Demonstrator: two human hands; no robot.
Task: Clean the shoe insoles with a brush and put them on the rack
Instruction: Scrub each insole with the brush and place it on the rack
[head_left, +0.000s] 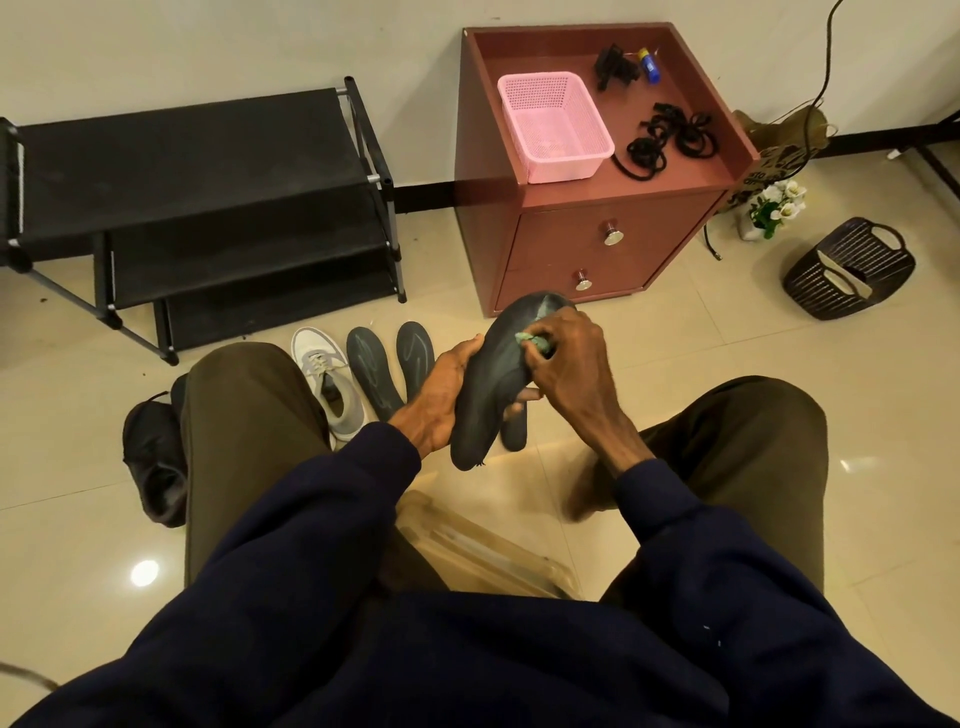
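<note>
Centre: right hand (569, 364) clenches a green brush (535, 343) against the insole (488, 395), which the left hand (441, 397) grips. Two spare insoles (371, 371) lie on the floor behind. Pink basket (566, 162) on cabinet (561, 249), upper centre; dark basket (810, 292), right, holds pale pieces. Rack (182, 150) upper left.

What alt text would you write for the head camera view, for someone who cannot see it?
A seated person's left hand holds a dark insole while the right hand presses a small green object to it. More insoles and a grey-white sneaker lie on the tiled floor below, near a black shoe rack.
</note>
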